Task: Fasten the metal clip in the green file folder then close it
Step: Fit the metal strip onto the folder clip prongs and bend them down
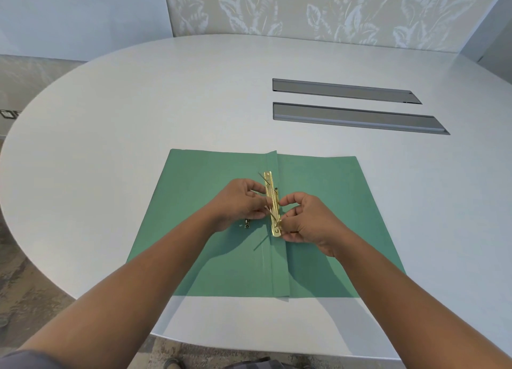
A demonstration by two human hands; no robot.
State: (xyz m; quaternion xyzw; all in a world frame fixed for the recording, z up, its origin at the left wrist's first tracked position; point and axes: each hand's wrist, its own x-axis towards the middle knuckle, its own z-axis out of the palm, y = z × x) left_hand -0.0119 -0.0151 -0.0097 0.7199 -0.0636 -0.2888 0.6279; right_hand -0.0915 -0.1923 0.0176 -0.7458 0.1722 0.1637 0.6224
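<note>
The green file folder (194, 191) lies open and flat on the white table, spine running away from me. Along the spine sits the gold metal clip (271, 191), a long flat bar with thin prongs sticking up through it. My left hand (239, 202) pinches the bar from the left at its middle. From the right, my right hand (307, 220) pinches the bar's near end, fingertips on a prong. A small metal piece (246, 225) lies on the left flap just below my left hand.
The round white table (138, 105) has two long grey recessed slots (346, 91) (360, 118) at the back right. A patterned wall panel stands behind the table. The table's near edge curves just below the folder; floor and my shoes show beneath.
</note>
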